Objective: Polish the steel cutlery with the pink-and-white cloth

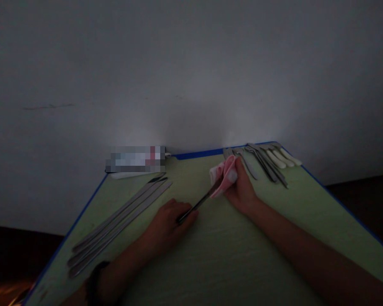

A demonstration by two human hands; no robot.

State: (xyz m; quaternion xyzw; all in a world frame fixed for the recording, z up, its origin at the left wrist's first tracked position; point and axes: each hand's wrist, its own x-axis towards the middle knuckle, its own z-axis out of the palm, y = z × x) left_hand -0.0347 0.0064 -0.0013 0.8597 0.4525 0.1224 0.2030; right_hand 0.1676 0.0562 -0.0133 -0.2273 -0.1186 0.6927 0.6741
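Note:
My left hand (174, 216) grips the near end of a slim metal piece of cutlery (201, 201), thumb laid along it. The cutlery slants up to the right, and a pink and white cloth (226, 180) is folded around its far end, hiding what kind it is. Closed on that cloth is my right hand (241, 189). To the left of my left hand, three long table knives (121, 216) lie side by side on the table. Several metal utensils (268, 165) lie just beyond my right hand, partly behind it.
The pale green table (217, 263) has a blue edge and stands against a grey wall (191, 76). A blurred-out flat object (135, 159) sits at the back left. Several white-handled utensils (282, 157) lie near the back right corner. The light is dim.

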